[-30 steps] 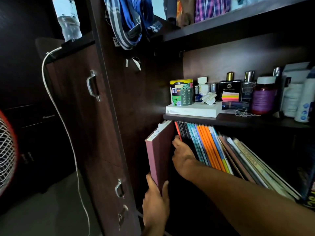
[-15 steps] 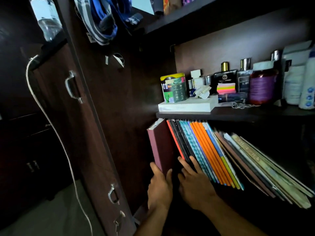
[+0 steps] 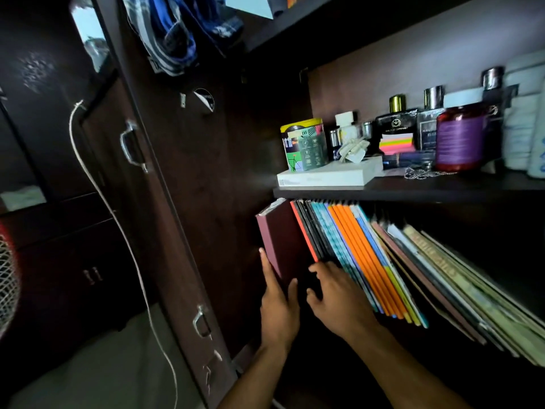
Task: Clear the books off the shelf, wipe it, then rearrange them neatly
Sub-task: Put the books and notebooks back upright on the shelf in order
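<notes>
With our left hand (image 3: 277,308) gripping the maroon book (image 3: 280,240) at the left end of the lower shelf (image 3: 501,270) and our right hand (image 3: 336,293) pressing relaxed fingers against the leaning books (image 3: 362,261), we should slide it straight out while bracing them.
</notes>
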`<state>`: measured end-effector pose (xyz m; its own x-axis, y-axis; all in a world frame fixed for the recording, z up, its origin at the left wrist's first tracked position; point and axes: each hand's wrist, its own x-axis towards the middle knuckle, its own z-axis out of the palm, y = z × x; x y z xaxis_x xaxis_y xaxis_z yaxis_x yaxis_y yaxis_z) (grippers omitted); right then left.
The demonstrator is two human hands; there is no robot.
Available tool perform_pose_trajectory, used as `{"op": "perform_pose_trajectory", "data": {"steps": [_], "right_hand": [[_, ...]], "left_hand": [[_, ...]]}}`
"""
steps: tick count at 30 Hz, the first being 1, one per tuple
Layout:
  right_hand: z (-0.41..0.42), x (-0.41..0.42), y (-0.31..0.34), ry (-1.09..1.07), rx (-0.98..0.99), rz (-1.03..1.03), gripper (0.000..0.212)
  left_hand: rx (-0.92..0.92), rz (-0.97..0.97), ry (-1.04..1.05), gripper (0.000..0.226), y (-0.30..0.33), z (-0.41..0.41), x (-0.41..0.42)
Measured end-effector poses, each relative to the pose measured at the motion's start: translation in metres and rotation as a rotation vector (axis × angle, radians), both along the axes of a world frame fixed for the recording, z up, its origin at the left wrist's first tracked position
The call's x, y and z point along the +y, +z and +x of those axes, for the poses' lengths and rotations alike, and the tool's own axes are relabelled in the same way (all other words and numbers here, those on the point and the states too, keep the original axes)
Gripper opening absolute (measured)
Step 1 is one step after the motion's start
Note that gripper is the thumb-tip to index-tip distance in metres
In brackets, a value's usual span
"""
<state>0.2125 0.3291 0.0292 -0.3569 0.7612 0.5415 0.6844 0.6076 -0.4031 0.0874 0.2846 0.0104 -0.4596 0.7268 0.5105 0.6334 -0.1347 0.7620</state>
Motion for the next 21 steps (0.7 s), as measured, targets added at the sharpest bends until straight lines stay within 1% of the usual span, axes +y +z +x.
{"op": "perform_pose_trajectory", "data": {"steps": [2,5,7,9,11,14,18,21], "right_hand": [[-0.002,-0.002,0.000,0.018,0.029,-0.074,0.053],[-0.005,0.000,-0.001,0.015,0.062,-0.069,0.063],[-0.002,0.002,0.000,0.025,0.073,-0.098,0.062],[-0.001,0.006,0.002,0.026,0.066,-0.142,0.055],[-0.003,0.007,0.002,0.022,0.102,-0.164,0.048],[-0.008,0.005,-0.001,0.066,0.124,-0.185,0.056],[-0.003,0.007,-0.001,0.149,0.122,-0.238,0.067],[-0.002,0.007,-0.002,0.207,0.117,-0.256,0.067]], "left_hand": [[-0.034,-0.032,-0.014,0.090,0.002,0.004,0.007],[-0.028,-0.038,-0.033,0.084,-0.001,0.000,0.011],[-0.040,-0.043,-0.065,0.084,-0.004,-0.006,0.011],[-0.060,-0.038,-0.103,0.085,-0.005,-0.008,0.007],[-0.072,-0.043,-0.146,0.085,-0.003,-0.007,0.005],[-0.048,-0.062,-0.180,0.083,0.001,-0.006,0.019],[-0.007,-0.180,-0.173,0.062,0.014,0.002,0.054],[-0.001,-0.284,-0.146,0.055,0.023,0.004,0.073]]}}
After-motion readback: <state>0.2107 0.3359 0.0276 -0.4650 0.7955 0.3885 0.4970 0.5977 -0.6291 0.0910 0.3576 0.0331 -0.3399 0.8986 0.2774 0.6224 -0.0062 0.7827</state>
